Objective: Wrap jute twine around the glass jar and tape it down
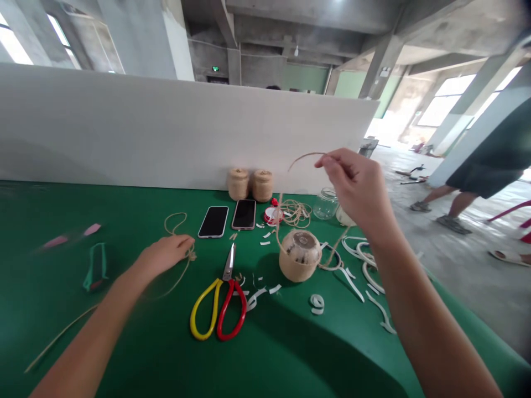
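Note:
My right hand (357, 188) is raised above the green table (290, 354), pinching a strand of jute twine (305, 157) that runs down to a twine-wrapped jar (299, 255) lying on its side. My left hand (166, 253) rests on the table with its fingers closed on a knotted loop of twine (176, 221). Scissors (222, 301) with one yellow and one red handle lie between my hands, blades pointing away from me.
Two phones (229, 218) and two twine spools (250, 184) sit by the white board (166, 132). A glass jar (326, 203), loose twine, a red-white object and white strip scraps lie right. A green tool (95, 266) lies left. A person stands far right.

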Tool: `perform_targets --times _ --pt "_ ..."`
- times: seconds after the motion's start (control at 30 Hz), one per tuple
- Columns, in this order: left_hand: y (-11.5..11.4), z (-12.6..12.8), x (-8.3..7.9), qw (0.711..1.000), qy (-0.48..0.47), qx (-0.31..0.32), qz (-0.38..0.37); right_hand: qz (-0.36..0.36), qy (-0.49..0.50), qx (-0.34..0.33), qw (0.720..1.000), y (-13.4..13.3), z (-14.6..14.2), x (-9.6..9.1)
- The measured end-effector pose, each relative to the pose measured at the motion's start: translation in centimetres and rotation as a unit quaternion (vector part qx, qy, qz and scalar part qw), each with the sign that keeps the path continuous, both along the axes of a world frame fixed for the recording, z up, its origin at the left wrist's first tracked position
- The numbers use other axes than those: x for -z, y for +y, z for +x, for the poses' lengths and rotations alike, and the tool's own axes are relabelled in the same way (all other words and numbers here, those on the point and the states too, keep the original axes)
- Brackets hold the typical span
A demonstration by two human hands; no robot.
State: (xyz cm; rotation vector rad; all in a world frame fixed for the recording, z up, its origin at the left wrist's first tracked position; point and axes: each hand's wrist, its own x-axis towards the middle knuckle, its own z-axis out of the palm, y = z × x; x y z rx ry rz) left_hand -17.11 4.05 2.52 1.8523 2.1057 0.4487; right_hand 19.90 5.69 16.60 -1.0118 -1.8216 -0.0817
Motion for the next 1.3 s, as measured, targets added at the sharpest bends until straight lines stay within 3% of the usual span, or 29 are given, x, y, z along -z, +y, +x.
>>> perform_targets --times 0.13,0.2,0.4,0.53,0.63,0.73,0.8,0.83,0.9,0.97,1.07,1.2,1.27,1.3 --pt "-0.5 -0.6 1.1 0.997 0.076 -0.029 -0.01 0.041 -0.013 0.13 0.991 2.4 3.7 0.2" --pt "-0.7 -1.1 1.8 0.995 0.095 -0.028 -0.012 -0.015 -0.039 0.218 0.975 3.5 6.0 0.7" --pt "-1.7 -1.4 2.7 0.994 0.109 0.014 -0.012 -0.149 -0.096 0.312 0.934 5.7 11.1 5.4" --pt "-2.4 -0.5 1.7 0.994 0.102 0.034 0.018 -0.225 -0.146 0.341 0.901 6.2 12.1 9.1" --pt "-2.8 0.1 0.5 0.994 0.097 0.02 0.046 -0.228 -0.175 0.338 0.896 5.7 11.2 10.4" --pt "-3.3 1.1 -1.4 0.992 0.098 -0.012 0.076 -0.175 -0.189 0.302 0.918 4.0 8.3 9.5" --pt "-3.7 2.4 -3.1 0.989 0.105 -0.029 0.096 -0.112 -0.159 0.163 0.967 2.0 5.1 8.1" --pt "-4.0 3.4 -3.9 0.988 0.107 -0.024 0.108 -0.114 -0.132 0.074 0.982 0.8 3.2 7.5" --pt "-4.8 5.7 -5.5 0.975 0.139 -0.026 0.17 -0.191 -0.059 -0.078 0.977 -1.8 -0.9 6.7" --pt "-5.8 8.1 -6.6 0.959 0.16 0.023 0.235 -0.321 0.028 -0.219 0.921 -4.1 -4.8 6.6" --pt "-7.2 10.8 -7.4 0.958 0.117 0.101 0.24 -0.453 0.188 -0.402 0.773 -6.2 -8.9 7.8" --pt "-8.4 11.9 -7.5 0.974 0.006 0.174 0.144 -0.522 0.382 -0.439 0.624 -6.6 -10.2 9.5" --pt "-8.5 11.7 -7.4 0.974 -0.008 0.197 0.112 -0.547 0.403 -0.44 0.588 -6.4 -9.8 10.2" --pt "-8.6 11.4 -7.4 0.974 -0.004 0.201 0.105 -0.559 0.388 -0.438 0.587 -6.4 -9.4 10.4"
